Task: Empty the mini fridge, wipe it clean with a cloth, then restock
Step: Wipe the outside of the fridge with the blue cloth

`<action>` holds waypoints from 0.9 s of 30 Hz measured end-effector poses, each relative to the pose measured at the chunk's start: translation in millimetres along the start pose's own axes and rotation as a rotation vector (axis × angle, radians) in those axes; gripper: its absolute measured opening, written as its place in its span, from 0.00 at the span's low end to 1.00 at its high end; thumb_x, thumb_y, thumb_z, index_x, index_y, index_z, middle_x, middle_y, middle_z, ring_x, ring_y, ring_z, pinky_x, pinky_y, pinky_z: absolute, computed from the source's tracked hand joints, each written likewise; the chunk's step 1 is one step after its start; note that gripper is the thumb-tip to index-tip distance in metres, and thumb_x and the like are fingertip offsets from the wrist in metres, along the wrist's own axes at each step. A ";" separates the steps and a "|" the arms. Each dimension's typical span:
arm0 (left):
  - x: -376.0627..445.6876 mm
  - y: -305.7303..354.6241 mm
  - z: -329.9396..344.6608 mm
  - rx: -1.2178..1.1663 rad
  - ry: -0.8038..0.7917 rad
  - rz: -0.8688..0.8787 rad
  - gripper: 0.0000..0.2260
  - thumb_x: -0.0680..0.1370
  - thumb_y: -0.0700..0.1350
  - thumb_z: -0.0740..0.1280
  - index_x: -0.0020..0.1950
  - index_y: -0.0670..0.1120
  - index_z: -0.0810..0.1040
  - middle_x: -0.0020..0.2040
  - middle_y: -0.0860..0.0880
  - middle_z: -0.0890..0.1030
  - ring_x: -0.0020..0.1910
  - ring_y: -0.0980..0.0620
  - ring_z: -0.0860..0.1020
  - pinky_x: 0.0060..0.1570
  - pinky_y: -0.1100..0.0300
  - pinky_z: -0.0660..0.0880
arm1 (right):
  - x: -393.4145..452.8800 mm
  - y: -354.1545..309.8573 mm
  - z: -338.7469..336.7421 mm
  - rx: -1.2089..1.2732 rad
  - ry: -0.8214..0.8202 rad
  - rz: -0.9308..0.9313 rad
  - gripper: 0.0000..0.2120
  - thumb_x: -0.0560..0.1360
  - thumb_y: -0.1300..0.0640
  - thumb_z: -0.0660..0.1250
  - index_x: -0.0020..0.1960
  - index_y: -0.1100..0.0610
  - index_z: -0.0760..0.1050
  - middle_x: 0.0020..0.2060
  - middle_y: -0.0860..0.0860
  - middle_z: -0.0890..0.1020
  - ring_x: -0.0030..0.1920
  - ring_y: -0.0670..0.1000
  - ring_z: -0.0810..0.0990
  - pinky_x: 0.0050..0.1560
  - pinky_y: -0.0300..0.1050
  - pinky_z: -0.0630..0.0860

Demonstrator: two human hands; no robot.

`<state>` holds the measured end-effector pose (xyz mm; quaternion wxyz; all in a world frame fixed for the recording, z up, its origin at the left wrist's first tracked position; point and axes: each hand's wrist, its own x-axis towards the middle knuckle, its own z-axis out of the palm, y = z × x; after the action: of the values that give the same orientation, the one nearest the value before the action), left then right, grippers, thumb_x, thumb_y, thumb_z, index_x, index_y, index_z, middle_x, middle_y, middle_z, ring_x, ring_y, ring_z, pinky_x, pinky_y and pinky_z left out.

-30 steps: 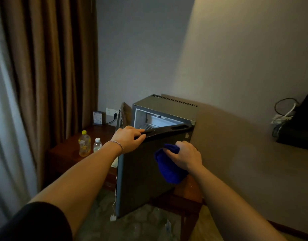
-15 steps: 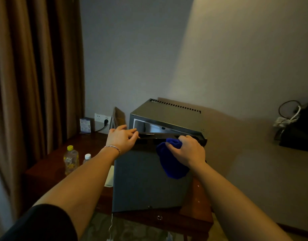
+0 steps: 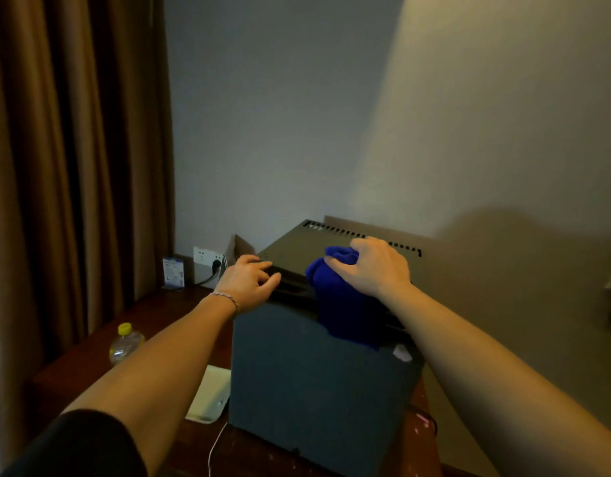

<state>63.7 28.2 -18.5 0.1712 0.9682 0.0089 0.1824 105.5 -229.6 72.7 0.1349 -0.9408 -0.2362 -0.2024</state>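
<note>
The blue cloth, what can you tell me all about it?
The deep blue soft cloth looks like fuzzy fabric, bunched into a lump rather than spread flat. The right hand grips its top, fingers curled around it, and the rest hangs down over the front of the dark grey box-shaped mini fridge, touching its top front edge. The left hand rests on that edge beside it and does not touch it. No pattern or label shows.

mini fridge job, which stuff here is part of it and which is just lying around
Part of the job:
mini fridge
blue cloth, bunched in the right hand
left hand on the door's top edge
yellow-capped bottle, likely for restocking

Just lying about:
white tray
wall socket and plug
small card
curtain
</note>
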 end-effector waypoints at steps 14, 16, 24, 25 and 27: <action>93.9 -13.5 7.0 -0.071 0.148 -0.127 0.26 0.79 0.63 0.52 0.34 0.47 0.75 0.39 0.49 0.77 0.41 0.50 0.75 0.44 0.48 0.78 | 103.8 32.5 34.6 0.040 0.130 0.042 0.28 0.74 0.26 0.57 0.52 0.49 0.75 0.53 0.50 0.74 0.57 0.56 0.73 0.57 0.59 0.73; 107.3 -7.8 12.3 -0.166 0.109 -0.170 0.23 0.82 0.60 0.53 0.37 0.46 0.73 0.41 0.46 0.75 0.39 0.49 0.75 0.46 0.47 0.77 | 107.8 28.7 50.8 0.085 -0.025 0.012 0.26 0.74 0.26 0.59 0.53 0.47 0.74 0.55 0.50 0.73 0.59 0.58 0.72 0.60 0.61 0.72; 144.1 -25.3 28.3 -0.264 -0.218 -0.365 0.29 0.83 0.62 0.46 0.64 0.42 0.74 0.62 0.39 0.77 0.58 0.43 0.76 0.60 0.49 0.70 | 126.0 19.8 90.3 -0.044 -0.474 -0.106 0.39 0.70 0.19 0.50 0.78 0.32 0.55 0.81 0.45 0.52 0.80 0.64 0.46 0.72 0.73 0.55; 146.0 -25.9 28.6 -0.279 -0.234 -0.375 0.29 0.83 0.62 0.45 0.66 0.42 0.74 0.65 0.39 0.76 0.61 0.42 0.74 0.62 0.49 0.68 | 126.5 18.0 93.2 -0.118 -0.514 -0.155 0.40 0.69 0.18 0.48 0.78 0.31 0.52 0.82 0.46 0.51 0.80 0.65 0.45 0.72 0.73 0.55; 148.1 -28.7 30.6 -0.304 -0.240 -0.386 0.29 0.84 0.61 0.45 0.69 0.42 0.72 0.69 0.39 0.73 0.66 0.41 0.72 0.65 0.50 0.66 | 128.4 17.3 97.6 -0.201 -0.530 -0.234 0.40 0.69 0.18 0.46 0.78 0.32 0.50 0.82 0.48 0.52 0.79 0.65 0.50 0.71 0.70 0.59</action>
<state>214.1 57.1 -3.0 0.3461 0.9264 0.1453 0.0295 248.6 -160.1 41.0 -0.0494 -0.9358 -0.3489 0.0136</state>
